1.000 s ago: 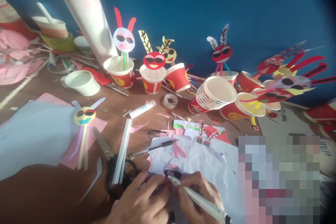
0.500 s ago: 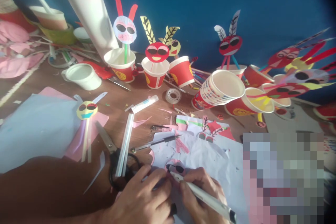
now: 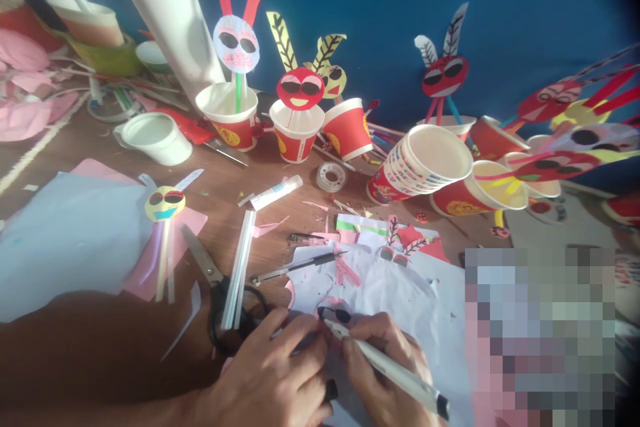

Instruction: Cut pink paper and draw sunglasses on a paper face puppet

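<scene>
My right hand [image 3: 387, 360] is closed round a white marker [image 3: 395, 370], its tip on a small pink paper face [image 3: 334, 310] with dark eye shapes. The face lies on crumpled white paper [image 3: 400, 300], its lower part hidden by my fingers. My left hand [image 3: 285, 370] presses beside the face with bent fingers; a black cap-like piece [image 3: 331, 390] shows by its lower fingers, and what it grips is hidden. Left of that hand are black-handled scissors [image 3: 217, 287] and pale strips [image 3: 239, 273]. Above both hands lies a pen [image 3: 305, 267].
Paper cups with face figures [image 3: 297, 137] line the blue wall. A cup stack [image 3: 420, 163], tape roll [image 3: 331, 177], glue stick [image 3: 277, 193] and white cup [image 3: 155, 138] stand nearer. A yellow-faced figure [image 3: 165, 205] lies left, by a pale sheet [image 3: 70, 240].
The view has shifted slightly, so the cups and wall figures sit a little higher. Both hands stay almost in place, with the marker tip still at the pink face.
</scene>
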A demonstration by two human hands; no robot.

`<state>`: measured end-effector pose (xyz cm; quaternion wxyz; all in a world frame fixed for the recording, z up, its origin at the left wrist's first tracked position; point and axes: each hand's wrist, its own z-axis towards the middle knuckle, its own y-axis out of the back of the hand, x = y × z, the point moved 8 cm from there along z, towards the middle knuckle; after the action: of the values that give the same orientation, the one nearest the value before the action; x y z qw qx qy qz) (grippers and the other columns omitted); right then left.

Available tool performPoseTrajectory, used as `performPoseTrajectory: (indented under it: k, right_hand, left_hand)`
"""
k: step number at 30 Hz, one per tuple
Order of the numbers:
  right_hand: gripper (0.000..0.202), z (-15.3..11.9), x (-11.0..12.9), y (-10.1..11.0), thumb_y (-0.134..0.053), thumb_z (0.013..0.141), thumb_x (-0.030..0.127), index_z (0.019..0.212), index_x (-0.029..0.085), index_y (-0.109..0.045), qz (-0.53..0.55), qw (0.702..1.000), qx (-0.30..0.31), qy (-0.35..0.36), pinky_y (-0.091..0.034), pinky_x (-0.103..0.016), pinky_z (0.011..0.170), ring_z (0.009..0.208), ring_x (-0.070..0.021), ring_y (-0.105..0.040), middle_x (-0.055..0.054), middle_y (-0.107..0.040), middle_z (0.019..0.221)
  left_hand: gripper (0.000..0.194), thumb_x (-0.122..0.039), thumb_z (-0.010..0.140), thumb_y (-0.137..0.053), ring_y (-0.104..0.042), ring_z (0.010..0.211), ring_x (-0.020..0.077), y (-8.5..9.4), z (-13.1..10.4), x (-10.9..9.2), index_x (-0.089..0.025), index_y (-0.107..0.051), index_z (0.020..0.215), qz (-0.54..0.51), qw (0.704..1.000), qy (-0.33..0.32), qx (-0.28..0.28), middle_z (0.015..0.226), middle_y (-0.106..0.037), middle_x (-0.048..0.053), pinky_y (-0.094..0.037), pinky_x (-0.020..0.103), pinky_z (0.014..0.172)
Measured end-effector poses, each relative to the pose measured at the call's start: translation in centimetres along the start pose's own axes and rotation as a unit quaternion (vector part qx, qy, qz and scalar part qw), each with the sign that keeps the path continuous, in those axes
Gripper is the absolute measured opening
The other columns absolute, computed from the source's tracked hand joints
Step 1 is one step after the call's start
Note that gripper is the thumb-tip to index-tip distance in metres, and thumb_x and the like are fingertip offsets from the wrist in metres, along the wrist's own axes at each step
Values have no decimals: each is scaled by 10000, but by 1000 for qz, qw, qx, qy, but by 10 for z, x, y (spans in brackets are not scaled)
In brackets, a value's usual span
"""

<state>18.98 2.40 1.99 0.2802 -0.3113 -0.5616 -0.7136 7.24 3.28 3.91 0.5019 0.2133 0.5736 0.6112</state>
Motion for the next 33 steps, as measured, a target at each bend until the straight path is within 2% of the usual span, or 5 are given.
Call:
performPoseTrajectory:
  k: [6,10,13,18,33]
  right_hand:
    - [101,-1,-2,-3,-537,826,209,740,239,-493,6,1000,16,-11,-391,-179,378,351,-86,-518,73,-605,493]
    - [110,-3,-4,-2,-532,819,201,736,244,-473,20,1000,3,-11,-379,-167,374,351,-81,-504,90,-570,473]
    - [123,-3,-4,1,-535,826,224,724,244,-469,25,999,-19,-12,-342,-168,332,311,-77,-445,99,-532,438]
    - [147,-6,-5,10,-542,842,270,706,242,-496,1,996,-80,-32,-360,-182,321,283,-88,-445,85,-542,423]
    - [113,-1,-4,6,-567,816,228,712,230,-522,6,999,-43,-21,-421,-168,385,323,-81,-512,90,-581,451]
  left_hand:
    - [194,-414,853,-632,-534,987,194,-2,0,0,-232,-686,816,-2,1000,-13,17,910,-696,-34,-311,370,909]
    - [248,-444,850,-622,-530,935,186,0,-2,0,-219,-667,756,2,999,-22,-37,859,-693,-39,-316,359,894]
    - [281,-462,854,-609,-527,899,177,-1,-3,-1,-217,-657,726,8,997,-29,-70,821,-691,-43,-320,353,874]
    - [239,-421,857,-616,-525,903,172,-3,-2,-1,-230,-654,717,18,997,-36,-61,862,-700,-45,-312,353,890]
    - [291,-475,852,-607,-527,912,176,0,-2,-1,-227,-654,708,4,998,-33,-58,879,-704,-39,-308,346,873]
